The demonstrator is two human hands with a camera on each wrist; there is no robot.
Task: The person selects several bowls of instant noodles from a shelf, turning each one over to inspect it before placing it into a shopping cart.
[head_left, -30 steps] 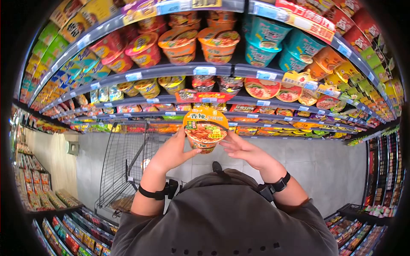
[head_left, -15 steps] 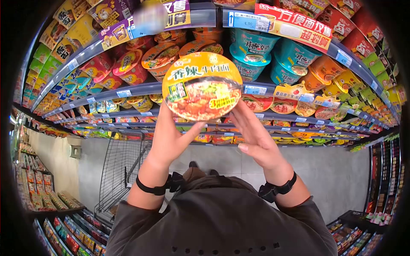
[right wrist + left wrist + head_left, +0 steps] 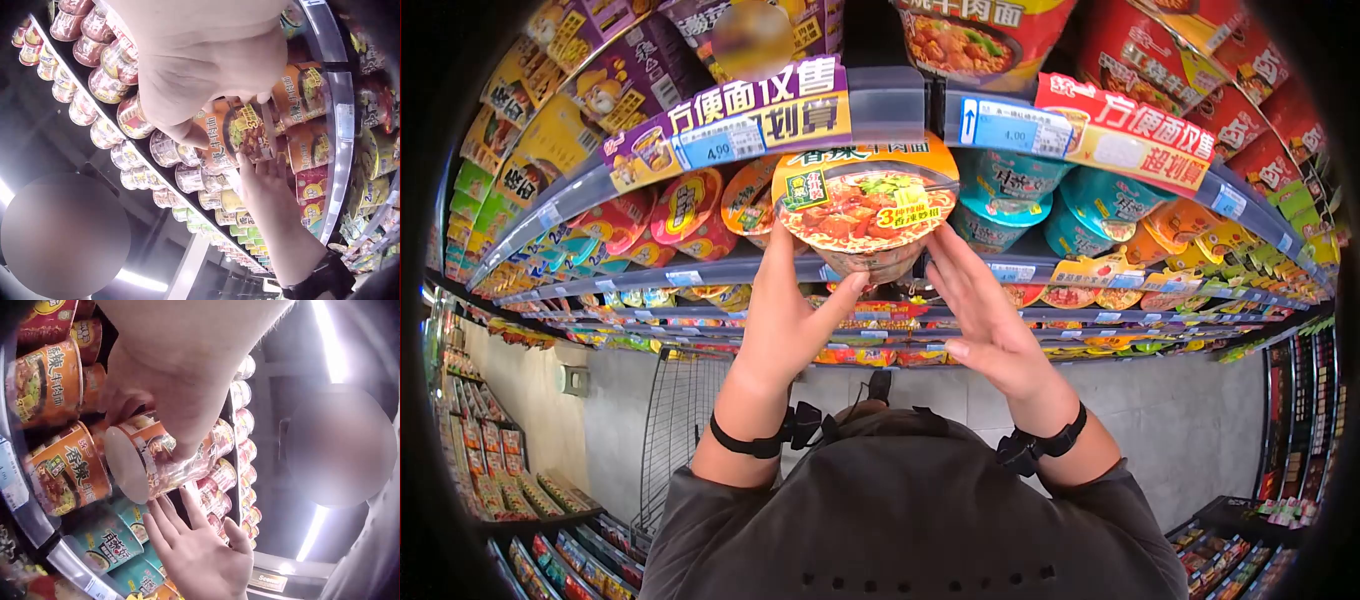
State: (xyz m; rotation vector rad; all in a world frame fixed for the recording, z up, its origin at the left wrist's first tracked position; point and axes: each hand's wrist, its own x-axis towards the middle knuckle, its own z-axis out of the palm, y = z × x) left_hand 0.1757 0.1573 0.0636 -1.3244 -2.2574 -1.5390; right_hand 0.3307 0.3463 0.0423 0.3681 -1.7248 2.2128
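An orange instant noodle bowl (image 3: pixel 865 205) with a picture of noodles on its lid is held up before the shelf, lid tilted toward the head. My left hand (image 3: pixel 785 305) grips its left side, thumb across the lower front wall. On the other side my right hand (image 3: pixel 992 325) has its fingers straight, fingertips right at the bowl's wall, thumb apart. From the left wrist, the bowl's pale round base (image 3: pixel 127 464) shows. In the right wrist view the left thumb presses the bowl (image 3: pixel 234 131). Matching orange bowls (image 3: pixel 69 469) stand on the shelf behind.
Shelf edges with price tags (image 3: pixel 718 145) curve across just beyond the bowl. Teal noodle bowls (image 3: pixel 1005 205) stand to the right, and purple and red tubs (image 3: pixel 980 40) sit on the shelf above. A wire shopping cart (image 3: pixel 675 420) stands at lower left on the grey floor.
The bowl rose from low before the shelf toward the head, then shifted slightly away, showing more of its front wall. Both hands moved with it. The view now takes in more upper shelf.
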